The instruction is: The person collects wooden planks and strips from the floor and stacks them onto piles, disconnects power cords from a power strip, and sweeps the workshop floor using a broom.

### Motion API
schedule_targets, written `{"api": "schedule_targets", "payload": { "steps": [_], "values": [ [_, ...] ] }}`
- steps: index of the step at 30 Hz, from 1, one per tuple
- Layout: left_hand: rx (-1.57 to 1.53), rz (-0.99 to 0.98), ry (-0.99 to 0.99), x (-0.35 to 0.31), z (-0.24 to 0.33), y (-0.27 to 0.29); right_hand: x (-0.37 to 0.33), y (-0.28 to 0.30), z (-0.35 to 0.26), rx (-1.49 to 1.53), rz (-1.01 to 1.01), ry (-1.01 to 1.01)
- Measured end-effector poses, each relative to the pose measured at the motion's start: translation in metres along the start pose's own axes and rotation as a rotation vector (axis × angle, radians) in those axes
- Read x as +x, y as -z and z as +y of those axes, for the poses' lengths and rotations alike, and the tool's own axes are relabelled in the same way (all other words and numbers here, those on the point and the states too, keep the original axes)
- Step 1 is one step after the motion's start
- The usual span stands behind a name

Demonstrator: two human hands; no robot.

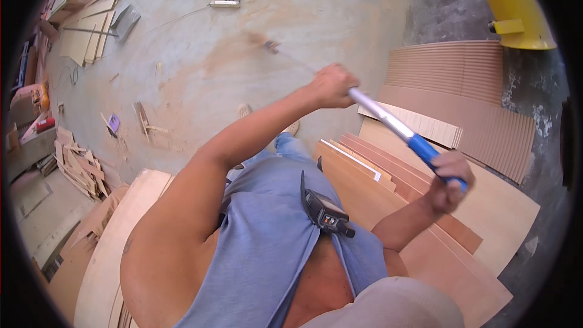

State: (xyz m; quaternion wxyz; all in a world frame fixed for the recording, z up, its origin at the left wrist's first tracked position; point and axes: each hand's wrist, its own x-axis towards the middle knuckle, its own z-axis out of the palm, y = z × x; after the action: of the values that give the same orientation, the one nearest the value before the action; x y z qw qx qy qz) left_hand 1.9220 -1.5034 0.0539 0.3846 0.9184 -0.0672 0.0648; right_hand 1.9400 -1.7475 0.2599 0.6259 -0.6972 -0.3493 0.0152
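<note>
Over dusty floor [346, 24], left hand [333, 86] and right hand [451, 176] clamp their grip on a silver-and-blue pole [388, 119].

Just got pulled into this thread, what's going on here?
A person grips a long pole two-handed: left hand on the shaft, right hand around the blue grip. The far end, too blurred to identify, points out over the dusty floor. Wooden panels lie on the person's right, ridged brown sheets beyond them.
</note>
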Motion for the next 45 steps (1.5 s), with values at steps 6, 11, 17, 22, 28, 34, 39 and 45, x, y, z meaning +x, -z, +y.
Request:
{"api": "schedule_targets", "payload": {
  "steps": [6, 11, 17, 22, 28, 34, 39, 45],
  "values": [
    [0.009, 0.119, -0.08, 0.094, -0.069, -0.003, 0.044, -0.089, 0.004, -0.297, -0.153, 0.04],
    [0.027, -0.018, 0.327, 0.02, -0.151, 0.001, 0.051, -0.17, 0.063, -0.248, -0.407, -0.184],
    [0.054, 0.081, 0.517, -0.177, -0.176, 0.035, 0.036, -0.235, 0.063, 0.012, -0.673, -0.323],
    [0.017, 0.062, 0.487, -0.174, -0.176, 0.101, 0.057, -0.255, 0.05, 0.168, -0.605, -0.25],
    [-0.083, 0.187, 0.099, -0.049, -0.112, 0.145, 0.097, -0.18, -0.033, -0.048, -0.184, 0.005],
    [-0.08, 0.151, 0.01, 0.008, -0.183, 0.127, 0.1, -0.271, -0.027, -0.359, -0.328, -0.026],
    [-0.015, 0.113, 0.432, -0.123, -0.242, 0.108, 0.079, -0.326, 0.045, -0.104, -0.583, -0.188],
    [0.059, 0.139, 0.621, -0.248, -0.22, 0.128, 0.051, -0.349, 0.041, 0.156, -0.796, -0.284]
  ]
}}
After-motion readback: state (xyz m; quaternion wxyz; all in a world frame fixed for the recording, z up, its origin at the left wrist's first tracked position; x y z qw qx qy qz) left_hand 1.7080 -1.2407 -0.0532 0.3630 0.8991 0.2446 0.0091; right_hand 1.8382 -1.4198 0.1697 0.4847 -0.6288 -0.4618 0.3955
